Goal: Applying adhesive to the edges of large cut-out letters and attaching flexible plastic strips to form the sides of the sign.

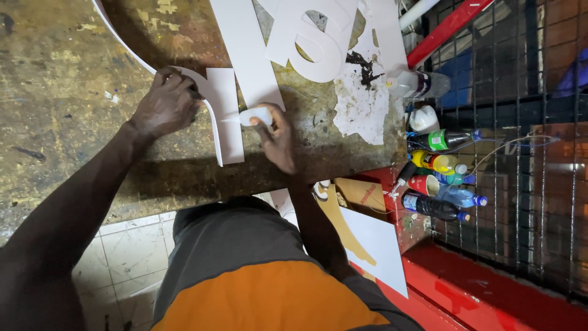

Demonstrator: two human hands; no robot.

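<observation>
My left hand (pixel 165 105) presses down on a white cut-out letter piece (pixel 225 116) lying on the worn, paint-stained workbench (pixel 67 92). My right hand (pixel 277 136) grips a small white glue bottle (pixel 256 115), its tip lying against the letter piece's right side. A long white strip (pixel 248 52) and a large curved white letter (pixel 321 43) lie just beyond on the bench.
A torn white sheet with dark stains (pixel 361 98) lies at the bench's right end. Several plastic bottles (pixel 438 159) stand against a wire mesh (pixel 514 122). White and brown boards (pixel 373 242) lean below near a red frame (pixel 490 300). Tiled floor (pixel 128 251) shows beneath.
</observation>
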